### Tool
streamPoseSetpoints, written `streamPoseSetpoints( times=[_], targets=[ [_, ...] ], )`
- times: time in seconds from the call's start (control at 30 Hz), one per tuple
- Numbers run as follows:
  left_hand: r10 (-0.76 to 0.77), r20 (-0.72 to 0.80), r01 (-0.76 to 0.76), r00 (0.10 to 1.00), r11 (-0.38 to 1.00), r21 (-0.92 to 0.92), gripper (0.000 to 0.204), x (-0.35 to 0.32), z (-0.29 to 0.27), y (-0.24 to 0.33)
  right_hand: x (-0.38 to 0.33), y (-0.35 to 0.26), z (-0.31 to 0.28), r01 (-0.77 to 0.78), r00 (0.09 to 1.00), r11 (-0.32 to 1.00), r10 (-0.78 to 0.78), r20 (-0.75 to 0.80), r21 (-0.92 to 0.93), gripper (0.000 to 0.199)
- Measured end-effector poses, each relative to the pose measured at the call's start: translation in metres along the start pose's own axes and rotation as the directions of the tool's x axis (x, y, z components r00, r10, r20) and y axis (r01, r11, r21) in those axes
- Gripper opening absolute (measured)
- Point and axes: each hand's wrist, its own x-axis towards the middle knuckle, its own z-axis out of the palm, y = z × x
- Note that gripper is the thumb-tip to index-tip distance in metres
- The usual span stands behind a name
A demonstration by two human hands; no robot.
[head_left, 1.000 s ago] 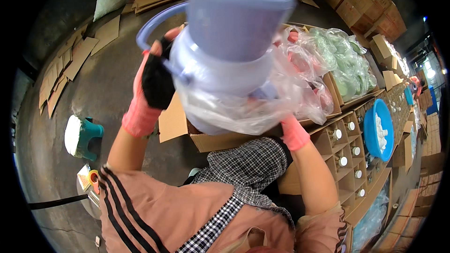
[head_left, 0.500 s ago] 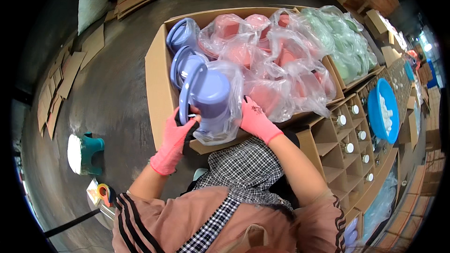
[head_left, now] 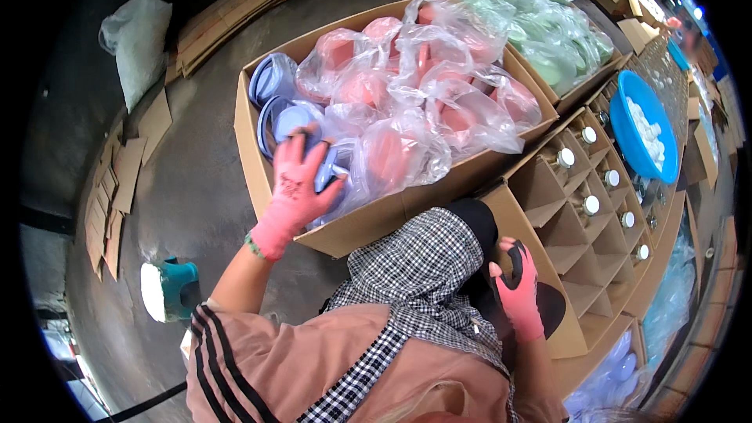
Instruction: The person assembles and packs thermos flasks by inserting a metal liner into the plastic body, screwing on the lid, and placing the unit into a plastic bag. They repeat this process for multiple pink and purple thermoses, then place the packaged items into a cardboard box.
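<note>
My left hand (head_left: 294, 186), in a pink glove with dark fingertips, reaches over the near left corner of a large cardboard box (head_left: 368, 227). Its fingers are spread over round lavender plastic pieces with wide rims (head_left: 294, 120), and it grips none of them. Beside them lie similar pink pieces (head_left: 389, 153) in clear plastic bags. My right hand (head_left: 518, 290), gloved the same way, is held above my lap near the wall of a divided carton (head_left: 540, 266). Its fingers are bent and apart, with nothing visible between them.
Bottles with white caps (head_left: 590, 205) stand in some of the divided carton's cells. A blue basin (head_left: 629, 106) of white pieces is at the right. Bagged green pieces (head_left: 540, 31) fill another box behind. A teal stool (head_left: 180, 286) stands on the floor at left.
Both hands have let go of the bagged lavender piece, which now lies lower in the box. My right hand has drawn back right, toward my lap. The view has shifted somewhat.
</note>
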Motion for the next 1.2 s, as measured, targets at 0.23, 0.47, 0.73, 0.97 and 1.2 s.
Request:
streamPoseSetpoints(
  times=[0.23, 0.47, 0.73, 0.97, 1.2],
  targets=[
    [0.356, 0.365, -0.411, 0.860, 0.908, 0.084, 0.059, 0.052, 0.094, 0.013, -0.044, 0.024, -0.004, 0.047, 0.998, 0.985, -0.052, -0.026, -0.168, 0.029],
    [-0.321, 0.304, 0.397, 0.897, 0.888, -0.232, 0.030, 0.010, 0.094, -0.102, -0.104, 0.072, -0.023, -0.185, 0.958, 0.979, 0.159, -0.239, -0.087, 0.026],
    [-0.511, 0.320, 0.306, 0.798, 0.800, 0.516, 0.042, 0.038, 0.073, -0.090, -0.105, 0.083, -0.012, -0.158, 0.983, 0.945, 0.122, -0.140, -0.285, 0.023],
    [-0.313, 0.378, 0.455, 0.871, 0.803, -0.384, 0.050, 0.079, 0.095, -0.044, -0.097, 0.090, -0.004, -0.136, 0.991, 0.899, 0.128, -0.048, -0.417, 0.026],
    [-0.300, 0.684, 0.747, 0.665, 0.262, -0.611, 0.026, 0.012, 0.105, -0.043, -0.101, 0.086, 0.003, -0.107, 0.993, 0.912, 0.119, 0.005, -0.395, 0.027]
  ],
)
